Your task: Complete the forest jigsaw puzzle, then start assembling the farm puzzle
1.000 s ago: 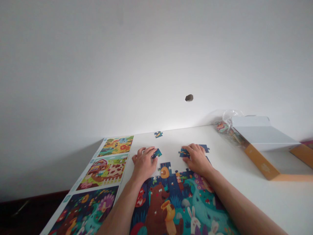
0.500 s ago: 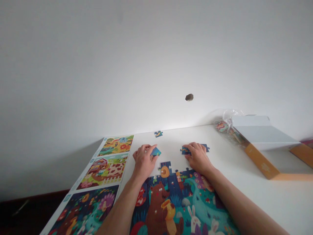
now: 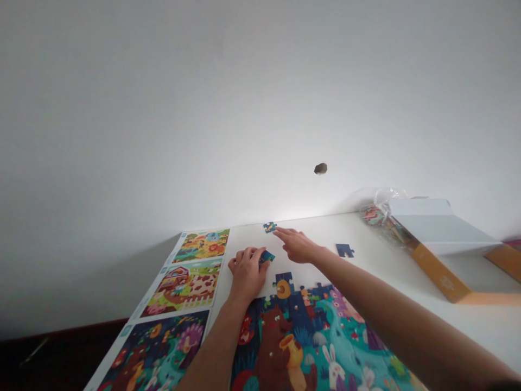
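Note:
My left hand (image 3: 249,269) is closed, with a dark blue-green puzzle piece (image 3: 266,256) between thumb and fingers, low over the white table. My right hand (image 3: 299,245) reaches across with its index finger stretched out; the fingertip meets the edge of a blue and orange puzzle piece (image 3: 269,227) near the wall. Its other fingers are partly hidden. Below both hands lies a partly joined puzzle (image 3: 299,320) with a bear and rabbits. A piece with a round orange shape (image 3: 284,285) juts from its upper edge. Right of my right forearm rests a loose dark blue piece (image 3: 344,250).
Along the left edge of the table (image 3: 391,277) lies a sheet with several printed pictures (image 3: 183,285). An orange and white box (image 3: 448,271) stands open at right, beside a clear plastic bag (image 3: 382,214) of pieces. A white wall (image 3: 244,108) rises behind.
My right hand has moved left and away from me to the piece by the wall, uncovering the dark blue piece. The orange-marked piece it touched is out of sight. My left hand still grips its piece.

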Motion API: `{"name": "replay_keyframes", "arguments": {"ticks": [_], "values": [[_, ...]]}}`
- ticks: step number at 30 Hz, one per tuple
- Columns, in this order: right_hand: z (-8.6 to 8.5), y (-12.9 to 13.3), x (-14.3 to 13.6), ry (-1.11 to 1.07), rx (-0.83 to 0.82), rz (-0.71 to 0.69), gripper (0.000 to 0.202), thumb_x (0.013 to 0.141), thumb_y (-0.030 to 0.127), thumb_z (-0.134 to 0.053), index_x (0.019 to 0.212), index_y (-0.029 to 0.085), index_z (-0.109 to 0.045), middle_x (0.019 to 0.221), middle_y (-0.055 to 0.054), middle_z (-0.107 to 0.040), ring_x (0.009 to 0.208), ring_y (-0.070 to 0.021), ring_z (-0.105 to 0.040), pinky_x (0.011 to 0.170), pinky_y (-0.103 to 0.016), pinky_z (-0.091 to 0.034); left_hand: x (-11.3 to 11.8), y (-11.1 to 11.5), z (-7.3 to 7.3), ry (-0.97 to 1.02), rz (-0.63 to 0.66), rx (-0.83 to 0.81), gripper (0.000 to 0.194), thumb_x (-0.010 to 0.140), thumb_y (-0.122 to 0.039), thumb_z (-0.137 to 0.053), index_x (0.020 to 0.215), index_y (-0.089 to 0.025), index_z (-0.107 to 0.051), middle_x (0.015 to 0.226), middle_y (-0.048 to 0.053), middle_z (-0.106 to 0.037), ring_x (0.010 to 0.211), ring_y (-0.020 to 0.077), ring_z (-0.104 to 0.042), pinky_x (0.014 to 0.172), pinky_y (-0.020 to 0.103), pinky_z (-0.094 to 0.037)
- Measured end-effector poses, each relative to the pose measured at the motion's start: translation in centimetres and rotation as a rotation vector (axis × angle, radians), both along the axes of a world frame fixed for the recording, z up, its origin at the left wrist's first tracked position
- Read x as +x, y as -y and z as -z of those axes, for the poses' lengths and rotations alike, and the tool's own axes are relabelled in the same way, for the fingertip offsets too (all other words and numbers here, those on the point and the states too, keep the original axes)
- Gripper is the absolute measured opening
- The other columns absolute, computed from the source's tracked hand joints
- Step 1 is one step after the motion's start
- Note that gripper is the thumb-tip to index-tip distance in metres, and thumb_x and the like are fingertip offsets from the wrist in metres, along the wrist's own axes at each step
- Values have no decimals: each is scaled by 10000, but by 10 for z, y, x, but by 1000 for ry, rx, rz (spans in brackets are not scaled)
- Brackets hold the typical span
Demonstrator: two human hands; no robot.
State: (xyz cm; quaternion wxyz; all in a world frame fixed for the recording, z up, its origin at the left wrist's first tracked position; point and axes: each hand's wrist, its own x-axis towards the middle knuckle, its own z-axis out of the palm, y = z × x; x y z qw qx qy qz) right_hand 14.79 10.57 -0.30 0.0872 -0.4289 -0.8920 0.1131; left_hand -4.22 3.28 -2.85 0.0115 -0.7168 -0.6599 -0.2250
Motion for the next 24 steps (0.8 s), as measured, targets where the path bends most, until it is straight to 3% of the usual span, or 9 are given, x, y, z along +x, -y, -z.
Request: {"name": "replay_keyframes", "arguments": {"ticks": [3, 7, 11, 14, 18, 21, 24], "values": [[4, -27, -20, 42, -33, 5, 619, 888, 162, -527, 1467, 262, -333, 1529, -50, -284, 1354, -308, -294, 1029, -503, -356, 0, 1, -1, -15, -26, -8, 345, 845, -302, -592, 1188, -278, -628, 1160, 75, -621, 1077, 273, -496, 912, 435, -318], [3, -30, -13, 29, -10, -7, 388, 910, 259, -596, 1295, 215, -574, 1348, -93, -522, 1240, -277, -455, 1037, -394, -363, 1, 2, -2, -2, -37, -29, 342, 845, -299, -597, 1186, -281, -631, 1159, 70, -622, 1088, 271, -489, 922, 432, -311], [-5, -2, 19, 25, 2, -19, 305, 862, 241, -680, 1164, 204, -661, 1153, -90, -629, 1057, -254, -583, 942, -333, -421, 2, 2, -2, 14, -23, -37, 320, 853, -297, -587, 1168, -284, -639, 1165, 68, -617, 1098, 273, -485, 933, 438, -306], [-2, 31, 43, -4, 50, -23, 236, 885, 208, -647, 1119, 223, -666, 1086, -66, -648, 1029, -238, -588, 969, -361, -377, 2, 2, -1, 26, -21, -15, 316, 842, -276, -596, 1155, -279, -640, 1171, 64, -621, 1096, 276, -489, 928, 440, -310], [11, 67, 57, -107, 193, 129, 217, 909, 200, -612, 1117, 252, -644, 1131, -51, -631, 1075, -251, -538, 1015, -450, -280, 2, 3, -1, 43, -4, 13, 362, 831, -236, -591, 1191, -271, -611, 1162, 54, -649, 1084, 278, -497, 912, 442, -328], [18, 77, 56, -164, 290, 251, 277, 902, 242, -636, 1177, 275, -624, 1214, -68, -585, 1083, -275, -504, 948, -436, -314, -1, 2, -1, 62, -34, 21, 382, 839, -146, -519, 1187, -271, -617, 1175, 43, -658, 1080, 269, -502, 911, 437, -338], [16, 74, 54, -206, 349, 304, 198, 909, 247, -628, 1103, 269, -662, 1147, -70, -602, 1014, -267, -520, 876, -398, -335, -3, 2, -1, 60, -86, 10, 399, 827, -142, -504, 1186, -269, -625, 1219, 37, -641, 1109, 280, -484, 926, 452, -336]]}}
